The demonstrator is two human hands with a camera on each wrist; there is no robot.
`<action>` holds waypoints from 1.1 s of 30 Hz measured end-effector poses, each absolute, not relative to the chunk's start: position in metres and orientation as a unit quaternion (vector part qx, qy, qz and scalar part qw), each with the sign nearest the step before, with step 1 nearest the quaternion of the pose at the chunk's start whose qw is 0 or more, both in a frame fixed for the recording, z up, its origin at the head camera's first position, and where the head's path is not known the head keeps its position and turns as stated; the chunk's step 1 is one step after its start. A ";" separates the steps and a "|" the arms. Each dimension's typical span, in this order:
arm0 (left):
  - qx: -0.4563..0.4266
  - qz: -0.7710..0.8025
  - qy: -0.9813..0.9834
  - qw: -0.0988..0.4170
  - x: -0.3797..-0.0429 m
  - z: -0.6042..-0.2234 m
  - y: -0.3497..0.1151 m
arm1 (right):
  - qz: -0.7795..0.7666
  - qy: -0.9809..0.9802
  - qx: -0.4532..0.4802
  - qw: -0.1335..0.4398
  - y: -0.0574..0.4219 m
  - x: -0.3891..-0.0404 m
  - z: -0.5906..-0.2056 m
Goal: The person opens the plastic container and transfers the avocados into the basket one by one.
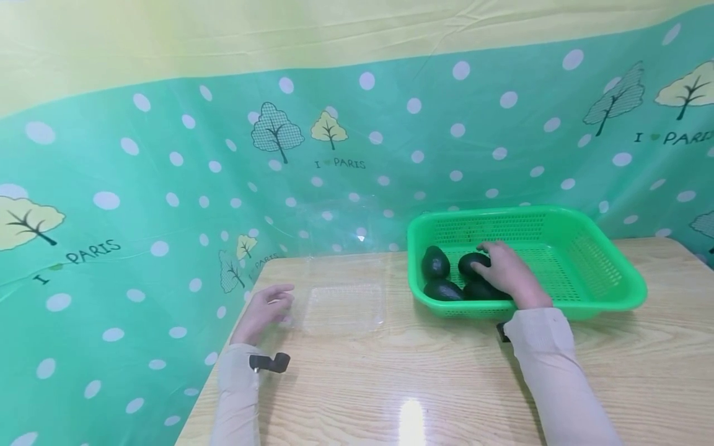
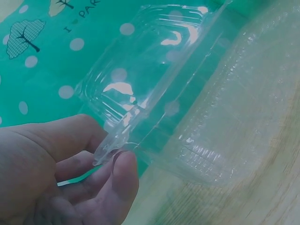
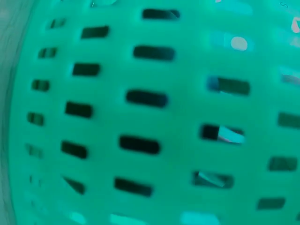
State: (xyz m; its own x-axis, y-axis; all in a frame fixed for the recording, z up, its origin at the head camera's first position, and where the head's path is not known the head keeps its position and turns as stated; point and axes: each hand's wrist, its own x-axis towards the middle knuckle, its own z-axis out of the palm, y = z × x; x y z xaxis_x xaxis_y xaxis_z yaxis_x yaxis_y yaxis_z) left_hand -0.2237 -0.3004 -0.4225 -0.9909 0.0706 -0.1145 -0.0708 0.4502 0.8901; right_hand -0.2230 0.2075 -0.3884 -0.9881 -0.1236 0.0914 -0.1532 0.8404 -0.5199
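Note:
A clear plastic clamshell box stands on the table with its lid raised. My left hand is at its left side; in the left wrist view thumb and forefinger pinch the thin rim near the hinge between lid and base. Several dark avocados lie in the left part of a green basket. My right hand reaches in over the near rim, with thumb and fingers around the right end of one avocado. In the right wrist view the slotted basket wall hides this hand.
The wooden table reaches back to a green polka-dotted curtain behind the box and basket. Another avocado rests at the basket's left wall, one more by its near left corner.

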 end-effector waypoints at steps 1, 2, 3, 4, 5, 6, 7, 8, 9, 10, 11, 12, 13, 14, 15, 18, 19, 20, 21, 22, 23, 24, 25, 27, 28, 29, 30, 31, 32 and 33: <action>0.001 0.525 0.848 0.068 -0.223 -0.422 -0.300 | 0.276 -0.958 0.077 0.034 0.207 -0.222 -0.388; 0.002 0.526 0.848 0.068 -0.222 -0.421 -0.300 | 0.277 -0.956 0.082 0.041 0.207 -0.222 -0.388; 0.003 0.527 0.847 0.068 -0.222 -0.420 -0.299 | 0.278 -0.955 0.088 0.047 0.206 -0.220 -0.388; 0.004 0.528 0.847 0.068 -0.221 -0.420 -0.299 | 0.278 -0.955 0.094 0.052 0.206 -0.220 -0.387; 0.005 0.528 0.847 0.069 -0.221 -0.419 -0.298 | 0.277 -0.954 0.100 0.058 0.205 -0.218 -0.387; 0.005 0.528 0.846 0.070 -0.221 -0.419 -0.298 | 0.277 -0.953 0.105 0.063 0.204 -0.218 -0.386; 0.003 0.527 0.847 0.070 -0.221 -0.419 -0.298 | 0.277 -0.952 0.109 0.068 0.204 -0.217 -0.385; 0.002 0.526 0.848 0.069 -0.221 -0.418 -0.297 | 0.277 -0.952 0.112 0.072 0.203 -0.216 -0.385; 0.000 0.524 0.849 0.068 -0.222 -0.418 -0.297 | 0.277 -0.951 0.115 0.075 0.202 -0.215 -0.384; 0.000 0.523 0.850 0.068 -0.222 -0.418 -0.296 | 0.277 -0.950 0.117 0.079 0.202 -0.215 -0.383; -0.001 0.521 0.851 0.067 -0.223 -0.418 -0.296 | 0.278 -0.950 0.119 0.081 0.201 -0.214 -0.382; -0.003 0.521 0.851 0.066 -0.223 -0.418 -0.295 | 0.278 -0.949 0.120 0.084 0.201 -0.213 -0.381; -0.004 0.519 0.852 0.066 -0.224 -0.418 -0.295 | 0.278 -0.949 0.122 0.086 0.201 -0.212 -0.379; -0.002 0.520 0.852 0.066 -0.224 -0.417 -0.295 | 0.277 -0.949 0.123 0.088 0.200 -0.211 -0.378; -0.001 0.520 0.852 0.067 -0.224 -0.417 -0.295 | 0.277 -0.949 0.125 0.089 0.199 -0.210 -0.376; -0.003 0.519 0.852 0.066 -0.223 -0.417 -0.295 | 0.273 -0.948 0.131 0.094 0.197 -0.207 -0.372; -0.002 0.517 0.853 0.067 -0.223 -0.416 -0.295 | 0.273 -0.948 0.132 0.095 0.196 -0.206 -0.371; -0.003 0.517 0.854 0.065 -0.222 -0.416 -0.296 | 0.272 -0.948 0.134 0.095 0.196 -0.205 -0.370; -0.001 0.513 0.856 0.064 -0.221 -0.416 -0.296 | 0.272 -0.948 0.136 0.096 0.195 -0.204 -0.369; -0.005 0.513 0.856 0.062 -0.221 -0.415 -0.296 | 0.272 -0.947 0.138 0.098 0.195 -0.203 -0.369; -0.006 0.513 0.856 0.062 -0.220 -0.415 -0.296 | 0.271 -0.947 0.140 0.100 0.195 -0.202 -0.368; -0.008 0.514 0.855 0.060 -0.220 -0.414 -0.296 | 0.270 -0.947 0.143 0.103 0.194 -0.201 -0.367; -0.005 0.514 0.856 0.060 -0.220 -0.413 -0.296 | 0.269 -0.946 0.146 0.106 0.194 -0.200 -0.367; -0.008 0.515 0.855 0.058 -0.219 -0.410 -0.295 | 0.260 -0.946 0.156 0.117 0.193 -0.198 -0.367; -0.011 0.517 0.854 0.056 -0.219 -0.408 -0.295 | 0.254 -0.945 0.162 0.124 0.193 -0.196 -0.367; -0.008 0.516 0.855 0.053 -0.219 -0.407 -0.294 | 0.248 -0.945 0.168 0.131 0.192 -0.195 -0.367; -0.008 0.515 0.856 0.049 -0.218 -0.404 -0.293 | 0.242 -0.945 0.173 0.137 0.192 -0.193 -0.368; -0.005 0.514 0.857 0.044 -0.218 -0.402 -0.292 | 0.237 -0.944 0.178 0.144 0.192 -0.192 -0.368; -0.005 0.511 0.858 0.038 -0.219 -0.399 -0.291 | 0.233 -0.943 0.183 0.150 0.191 -0.190 -0.369; -0.002 0.510 0.860 0.030 -0.219 -0.395 -0.289 | 0.229 -0.943 0.186 0.156 0.191 -0.188 -0.369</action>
